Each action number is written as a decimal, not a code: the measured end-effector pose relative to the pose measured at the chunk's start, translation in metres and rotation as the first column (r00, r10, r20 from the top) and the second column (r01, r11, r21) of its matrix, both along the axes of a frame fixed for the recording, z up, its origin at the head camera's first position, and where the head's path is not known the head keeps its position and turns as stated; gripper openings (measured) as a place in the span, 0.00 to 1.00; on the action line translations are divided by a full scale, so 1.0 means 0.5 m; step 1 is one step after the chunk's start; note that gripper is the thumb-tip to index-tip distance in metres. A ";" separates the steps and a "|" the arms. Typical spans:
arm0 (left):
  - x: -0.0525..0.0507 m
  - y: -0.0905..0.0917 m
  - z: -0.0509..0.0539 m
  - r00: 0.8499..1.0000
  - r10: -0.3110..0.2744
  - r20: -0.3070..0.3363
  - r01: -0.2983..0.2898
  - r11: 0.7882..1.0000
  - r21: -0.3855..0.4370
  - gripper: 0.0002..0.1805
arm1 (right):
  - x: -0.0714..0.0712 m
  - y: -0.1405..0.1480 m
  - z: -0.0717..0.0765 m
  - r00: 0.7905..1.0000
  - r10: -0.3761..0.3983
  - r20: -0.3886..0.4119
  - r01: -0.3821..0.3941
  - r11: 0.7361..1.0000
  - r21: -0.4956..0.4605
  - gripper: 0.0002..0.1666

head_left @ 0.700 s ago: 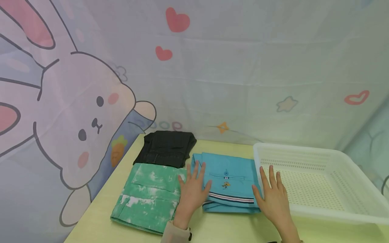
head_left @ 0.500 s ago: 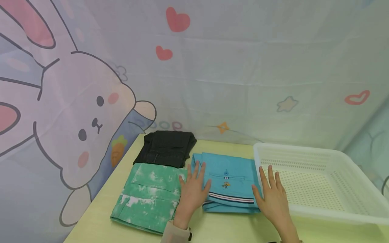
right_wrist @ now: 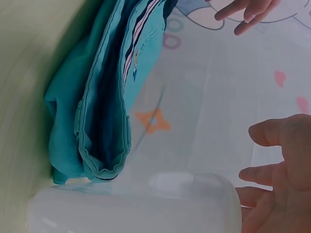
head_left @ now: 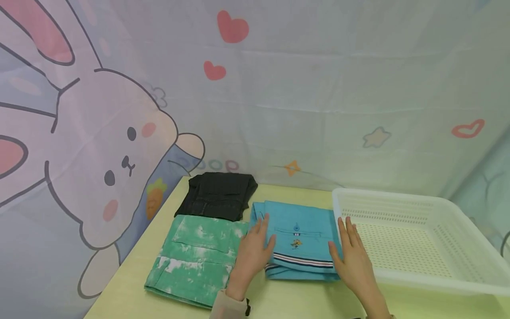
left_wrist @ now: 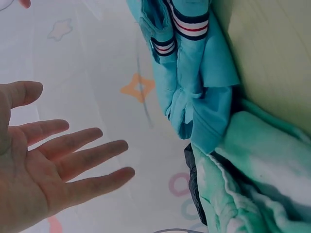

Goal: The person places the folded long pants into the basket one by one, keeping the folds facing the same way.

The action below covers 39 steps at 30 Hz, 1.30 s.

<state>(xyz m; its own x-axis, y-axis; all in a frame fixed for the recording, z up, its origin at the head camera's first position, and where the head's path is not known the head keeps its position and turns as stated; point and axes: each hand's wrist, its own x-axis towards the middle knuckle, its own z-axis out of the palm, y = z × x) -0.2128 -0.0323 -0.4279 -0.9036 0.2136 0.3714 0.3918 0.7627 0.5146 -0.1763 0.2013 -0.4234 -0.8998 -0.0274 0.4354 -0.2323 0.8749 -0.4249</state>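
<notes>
A folded blue garment (head_left: 303,221) with a striped band, a button and a small embroidered figure lies on the table. Over its left side is my left hand (head_left: 252,251), fingers extended. My right hand (head_left: 352,263) is at its right side, also straight-fingered, between it and the basket. The left wrist view shows the left hand (left_wrist: 63,167) raised clear of the cloth, holding nothing. In the right wrist view the right hand (right_wrist: 279,174) is likewise apart from the blue garment (right_wrist: 73,116), and its fingertips are partly hidden behind the basket's wall (right_wrist: 136,211).
Left of the blue garment lies a folded green-and-white garment (head_left: 195,261). A folded black garment (head_left: 219,195) sits behind the green one. At the right stands a white plastic basket (head_left: 398,195) with a perforated floor. A printed cloth (head_left: 299,102) hangs behind the yellow table (head_left: 123,283).
The fingers of both hands have drawn closer together. My right hand has shifted slightly left. The garments and the basket stay in place.
</notes>
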 end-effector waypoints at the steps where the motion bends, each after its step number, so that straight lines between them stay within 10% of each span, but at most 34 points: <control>1: -0.001 -0.001 0.000 1.000 -0.011 0.001 0.011 1.000 0.017 0.29 | 0.000 -0.001 0.000 1.000 0.004 0.002 -0.004 1.000 -0.005 0.37; 21: 0.005 -0.012 0.016 0.993 -0.103 0.060 0.086 0.966 0.243 0.22 | -0.001 -0.007 -0.005 0.996 0.085 -0.002 -0.085 0.988 -0.130 0.38; 39: 0.014 -0.084 0.005 0.998 -0.052 0.027 0.048 0.990 0.129 0.20 | 0.018 -0.039 -0.022 0.975 0.222 0.009 -0.215 0.953 -0.214 0.34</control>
<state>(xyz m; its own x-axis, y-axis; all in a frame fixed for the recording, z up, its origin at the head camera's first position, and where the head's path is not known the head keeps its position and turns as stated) -0.2059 -0.0743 -0.4253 -0.9041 0.2114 0.3714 0.4108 0.6692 0.6192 -0.1674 0.1820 -0.4346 -0.8959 -0.1354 0.4230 -0.3904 0.6943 -0.6046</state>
